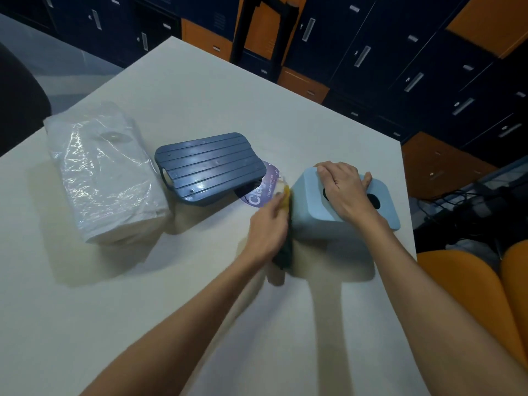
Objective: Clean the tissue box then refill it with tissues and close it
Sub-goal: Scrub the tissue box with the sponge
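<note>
A light blue tissue box stands on the white table near its right edge, dark slot facing up. My right hand lies on its top with fingers curled over the far edge, holding it. My left hand grips a yellow and dark green sponge and presses it against the box's left side. The box's dark blue ribbed lid lies apart to the left. A plastic-wrapped pack of white tissues lies further left.
A purple printed wrapper lies between the lid and the box. The table's right edge runs close behind the box. Dark blue and orange lockers fill the background. Cables lie on the floor at the right.
</note>
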A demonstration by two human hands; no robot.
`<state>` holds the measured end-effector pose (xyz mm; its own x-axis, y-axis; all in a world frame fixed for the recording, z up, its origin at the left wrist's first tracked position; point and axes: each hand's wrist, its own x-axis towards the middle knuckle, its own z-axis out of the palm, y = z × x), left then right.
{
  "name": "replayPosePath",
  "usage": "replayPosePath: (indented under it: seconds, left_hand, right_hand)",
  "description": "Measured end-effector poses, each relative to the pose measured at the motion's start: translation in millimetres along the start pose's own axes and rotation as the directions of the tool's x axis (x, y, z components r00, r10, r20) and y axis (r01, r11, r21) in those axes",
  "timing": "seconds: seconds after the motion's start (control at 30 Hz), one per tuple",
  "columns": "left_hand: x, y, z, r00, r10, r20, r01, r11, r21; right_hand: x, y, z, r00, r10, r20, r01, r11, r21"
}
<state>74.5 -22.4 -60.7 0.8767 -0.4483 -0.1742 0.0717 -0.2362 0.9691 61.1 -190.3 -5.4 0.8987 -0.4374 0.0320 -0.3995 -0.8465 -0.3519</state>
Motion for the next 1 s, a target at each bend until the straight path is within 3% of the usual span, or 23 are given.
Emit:
replayPosePath:
  seconds: [0.1, 0.27, 0.53, 0.67, 0.77, 0.87, 1.0]
  left_hand:
    - [45.0, 15.7, -10.8, 0.99, -0.103, -0.096, 0.082, 0.975, -0.209]
    - [46.3, 19.8, 17.0, 0.991, -0.062, -0.12, 0.017, 0.938, -0.345]
    - [-36.4, 6.8, 47.3, 0.969, 0.001, -0.248, -0.111, 0.896, -0.43]
    - [14.9, 14.5, 35.9, 0.982, -0.03, -0.185, -0.038, 0.936, -0.35]
    - [45.3, 32.1, 28.5, 0.987, -0.025, -0.158, -0.039, 0.919, -0.391]
    - [14.2, 36.1, 37.4, 0.974, 0.075, -0.213, -0.167, 0.875, -0.455]
    - [-38.9, 1.9, 52.0, 0.948, 0.031, -0.316, -0.172, 0.887, -0.429]
  right_hand:
    - [-0.3, -0.4, -1.0, 1.0, -0.003, -0.01, 0.003, 1.0, -0.003]
    - [0.7, -1.0, -1.0, 1.0, 0.0, -0.016, -0.001, 1.0, -0.005]
    - [2.2, -0.2, -0.8, 1.0, -0.007, -0.015, 0.007, 1.0, -0.023]
    - [1.4, -1.3, -0.8, 1.0, -0.005, -0.026, 0.005, 1.0, 0.004]
    - [0.4, -1.3, -1.0, 1.0, -0.009, -0.027, 0.009, 1.0, 0.006]
    - [1.9, -0.5, -0.5, 0.999, -0.02, -0.031, 0.02, 1.0, 0.011]
    - [2.3, 0.1, 0.0, 0.999, -0.017, -0.032, 0.017, 1.0, -0.004]
